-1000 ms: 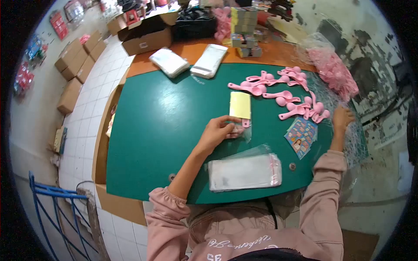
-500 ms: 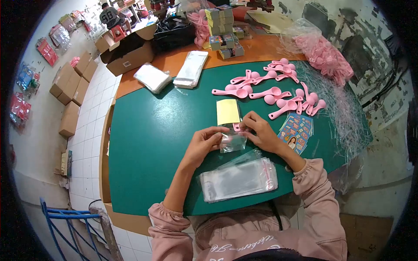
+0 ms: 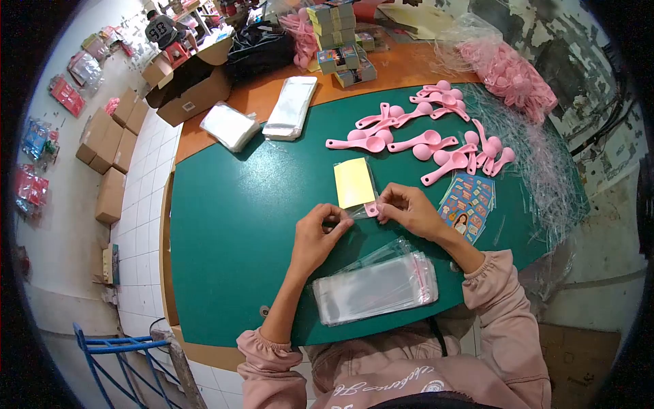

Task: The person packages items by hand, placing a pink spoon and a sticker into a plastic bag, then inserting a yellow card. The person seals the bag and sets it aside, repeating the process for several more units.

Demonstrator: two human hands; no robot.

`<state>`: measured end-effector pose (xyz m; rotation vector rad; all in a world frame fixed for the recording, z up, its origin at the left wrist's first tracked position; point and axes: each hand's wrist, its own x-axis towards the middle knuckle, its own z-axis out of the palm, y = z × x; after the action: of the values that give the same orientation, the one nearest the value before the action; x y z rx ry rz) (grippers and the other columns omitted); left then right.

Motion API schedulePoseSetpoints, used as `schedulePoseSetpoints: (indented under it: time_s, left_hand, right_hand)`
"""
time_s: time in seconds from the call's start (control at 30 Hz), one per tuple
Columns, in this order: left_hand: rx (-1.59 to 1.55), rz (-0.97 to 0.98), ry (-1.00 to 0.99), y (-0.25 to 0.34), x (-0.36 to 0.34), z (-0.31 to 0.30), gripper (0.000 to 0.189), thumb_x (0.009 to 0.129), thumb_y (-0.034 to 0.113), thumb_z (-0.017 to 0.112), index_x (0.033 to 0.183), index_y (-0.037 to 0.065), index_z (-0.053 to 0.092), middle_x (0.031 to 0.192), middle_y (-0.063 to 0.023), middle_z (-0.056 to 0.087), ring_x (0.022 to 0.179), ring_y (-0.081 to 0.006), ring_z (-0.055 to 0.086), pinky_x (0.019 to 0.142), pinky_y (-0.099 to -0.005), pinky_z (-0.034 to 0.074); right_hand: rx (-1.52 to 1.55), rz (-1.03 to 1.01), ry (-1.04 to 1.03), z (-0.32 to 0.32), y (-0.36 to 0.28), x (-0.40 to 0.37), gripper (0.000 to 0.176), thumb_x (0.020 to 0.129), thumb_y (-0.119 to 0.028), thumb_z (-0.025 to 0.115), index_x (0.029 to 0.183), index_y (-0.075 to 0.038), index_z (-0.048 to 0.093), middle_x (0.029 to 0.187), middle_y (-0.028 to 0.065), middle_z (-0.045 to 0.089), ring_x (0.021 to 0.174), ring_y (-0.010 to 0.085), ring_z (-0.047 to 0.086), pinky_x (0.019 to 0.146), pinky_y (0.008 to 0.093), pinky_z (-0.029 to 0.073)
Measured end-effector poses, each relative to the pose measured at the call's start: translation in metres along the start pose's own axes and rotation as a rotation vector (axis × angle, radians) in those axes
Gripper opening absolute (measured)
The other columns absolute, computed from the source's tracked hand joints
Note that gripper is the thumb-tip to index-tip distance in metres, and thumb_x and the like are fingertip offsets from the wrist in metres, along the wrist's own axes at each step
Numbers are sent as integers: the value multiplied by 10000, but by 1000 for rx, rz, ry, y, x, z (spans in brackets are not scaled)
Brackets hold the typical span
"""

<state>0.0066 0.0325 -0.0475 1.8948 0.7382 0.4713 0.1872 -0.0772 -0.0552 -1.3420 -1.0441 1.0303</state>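
A small clear plastic bag lies on the green table between my hands, with a yellow card [image 3: 354, 183] inside it. A pink spoon's handle end [image 3: 371, 209] shows at the bag's near edge; the rest of that spoon is hidden. My left hand [image 3: 319, 235] pinches the near left corner of the bag. Beside the spoon handle, my right hand [image 3: 411, 213] has its thumb and fingertips closed on the near right corner. Closest to my body lies a stack of clear bags [image 3: 371, 290]. Several printed cards [image 3: 466, 204] are fanned out right of my right hand.
Loose pink spoons [image 3: 415, 141] spread across the far right. Beyond them sit a plastic sack of pink spoons [image 3: 507, 78] and bundled card stacks [image 3: 334, 31]. Two bag stacks [image 3: 289, 109] lie far left. Tangled clear strips [image 3: 531, 177] cover the right edge. Another person [image 3: 162, 31] sits far back.
The clear flap that stuck out toward me from the bag no longer shows there. Both hands now hold the bag's near corners, and the left has turned palm down. The view has shifted slightly.
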Motion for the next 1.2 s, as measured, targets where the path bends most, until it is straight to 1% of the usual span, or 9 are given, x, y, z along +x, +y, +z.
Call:
schedulePoseSetpoints:
  time_s: [0.3, 0.5, 0.67, 0.83, 0.9, 1.0, 1.13, 1.17, 1.2]
  left_hand:
    - [-91, -249, -13, 7, 5, -3, 149, 789, 130, 652, 838, 0, 599, 755, -28, 620, 677, -61, 557, 598, -196, 444]
    - [-323, -130, 94, 0, 4, 3, 192, 799, 91, 627, 947, 1, 546, 821, -62, 628, 695, -84, 588, 579, -198, 470]
    - [-262, -129, 51, 1, 2, 3, 183, 811, 107, 614, 964, 29, 550, 843, -39, 615, 740, -80, 582, 573, -203, 457]
    - [-168, -143, 40, 4, 3, 2, 249, 821, 134, 604, 1061, 71, 584, 859, -27, 622, 746, -75, 572, 573, -196, 437]
    - [-115, -167, 39, 2, 4, 2, 311, 806, 157, 618, 1116, 133, 597, 736, -35, 632, 650, -56, 561, 539, -209, 461]
    - [-72, -142, 32, 3, 4, 1, 339, 801, 187, 626, 1135, 141, 589, 682, -29, 625, 622, -50, 550, 546, -215, 457]
    - [-82, -198, 7, 1, -2, -9, 340, 799, 160, 618, 1138, 142, 588, 733, -29, 633, 651, -64, 557, 564, -215, 453]
    - [-54, -171, 36, 0, -4, -21, 342, 797, 136, 611, 1138, 139, 589, 759, -30, 634, 661, -69, 553, 567, -212, 444]
    - [-26, -141, 63, 0, -7, -33, 345, 794, 112, 604, 1137, 136, 590, 785, -31, 635, 671, -74, 548, 570, -209, 434]
  right_hand:
    - [-36, 55, 153, 10, -7, -1, 118, 833, -81, 574, 821, 11, 501, 697, 50, 586, 622, 97, 590, 554, 220, 487]
    - [-13, 23, 203, 13, -7, -1, 135, 814, -65, 593, 801, 5, 478, 663, 51, 586, 612, 97, 599, 526, 219, 492]
    - [-69, 12, 190, 15, -9, -4, 110, 824, -74, 579, 854, 21, 533, 699, 66, 617, 610, 92, 600, 537, 219, 491]
    - [-174, 12, 201, 17, -2, -4, 285, 842, -78, 547, 1110, 19, 556, 756, 81, 645, 597, 93, 596, 545, 221, 492]
    - [-185, 6, 204, 17, -1, -4, 296, 842, -82, 546, 1120, 18, 551, 750, 81, 644, 597, 94, 597, 546, 223, 493]
    - [-192, 0, 212, 16, -3, -3, 308, 839, -97, 550, 1121, 25, 548, 745, 87, 642, 592, 93, 596, 541, 223, 494]
    - [-248, 88, 167, 13, -11, -3, 298, 811, -88, 552, 1090, 17, 569, 764, 108, 630, 623, 146, 604, 588, 270, 503]
    - [-258, 77, 171, 6, -11, -1, 298, 811, -88, 552, 1090, 17, 569, 764, 108, 630, 623, 146, 604, 588, 270, 503]
    - [-565, -184, 211, -5, -9, 0, 280, 799, -73, 541, 1066, 3, 581, 785, 115, 613, 662, 191, 598, 626, 310, 496]
